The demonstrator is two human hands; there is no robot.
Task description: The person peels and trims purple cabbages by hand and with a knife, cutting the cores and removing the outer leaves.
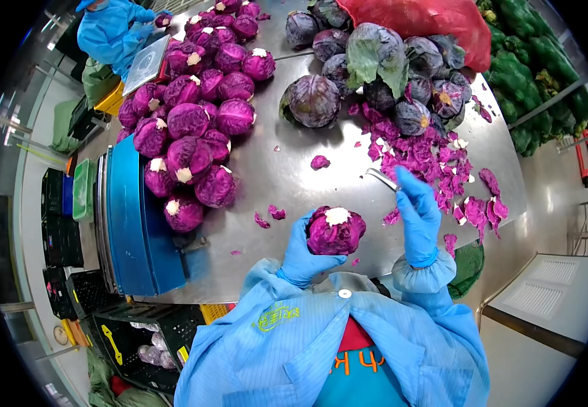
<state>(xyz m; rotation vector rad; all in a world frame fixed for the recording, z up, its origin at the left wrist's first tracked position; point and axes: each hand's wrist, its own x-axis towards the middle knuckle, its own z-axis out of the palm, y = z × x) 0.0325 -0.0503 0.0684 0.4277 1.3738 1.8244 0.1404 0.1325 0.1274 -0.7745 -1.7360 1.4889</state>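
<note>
Gleaming metal bench (294, 166): it spreads under and beyond both hands' fingers, carrying the cabbages and leaf scraps.
Trimmed cabbages (187, 120): a heap of glossy purple heads, some with white cut stems showing, beyond the left fingers and off to their left.
Green mesh sacks (531, 64): bulging, far to the right beyond the right fingers, off the bench.
Dark cabbages (314, 101): dull purple heads with grey-green outer leaves, piled straight beyond the fingers of both hands.
Red mesh sack (429, 24): behind the dark cabbages, farthest from the right fingers on that side.
Peeled leaves (419, 159): a loose magenta spread beyond the right fingers and to their right.
Blue-gloved left hand (304, 254): fingers wrapped around the left side and underside of one purple cabbage.
Held cabbage (334, 234): round and bright purple, in the left fingers over the near part of the bench, its white cut stem facing up.
Blue-gloved right hand (418, 220): fingers closed on a small knife, apart from the held cabbage.
Small knife (381, 178): curved silvery blade, reaching left from the right fingertips.
Leaf scrap (320, 162): a small purple piece, lying beyond the left fingers.
</note>
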